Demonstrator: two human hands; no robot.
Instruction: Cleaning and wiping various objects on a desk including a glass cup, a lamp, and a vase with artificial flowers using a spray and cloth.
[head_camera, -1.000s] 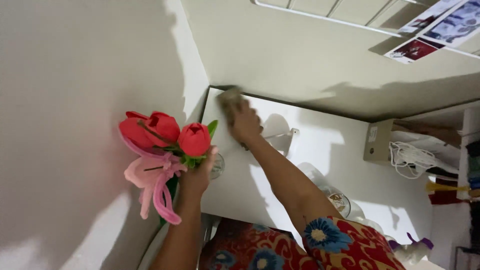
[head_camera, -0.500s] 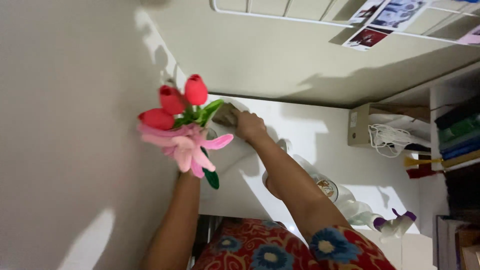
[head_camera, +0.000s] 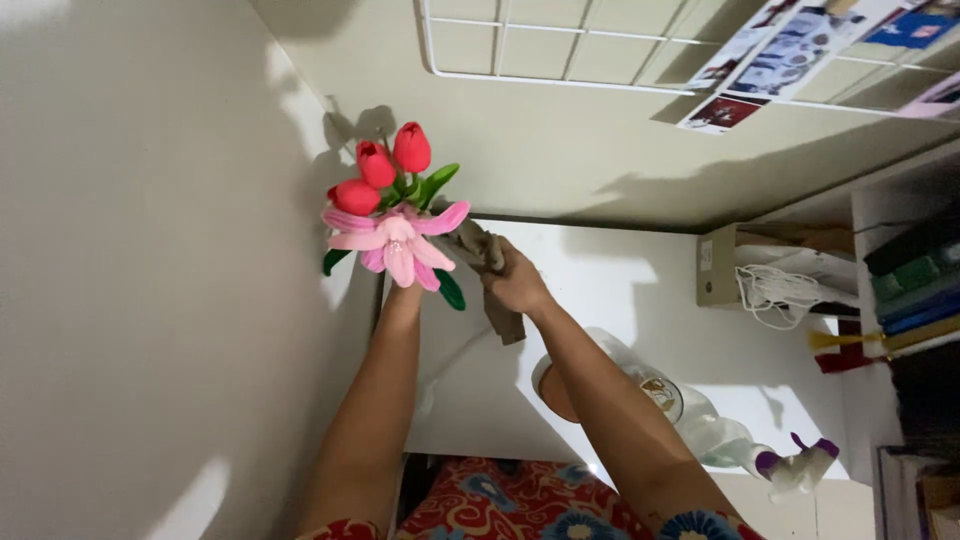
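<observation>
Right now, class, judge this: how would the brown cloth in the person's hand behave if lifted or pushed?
The cloth hangs limp and folded from the right hand, so it is probably floppy. It bunches small in the fingers, so likely light. Pushed across the white table, it would probably crumple.

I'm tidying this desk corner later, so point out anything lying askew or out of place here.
A clear spray bottle lies on its side on the white desk instead of standing. A tangle of white cord spills from the shelf box. Otherwise the left hand holds artificial flowers, the right hand a cloth.
</observation>
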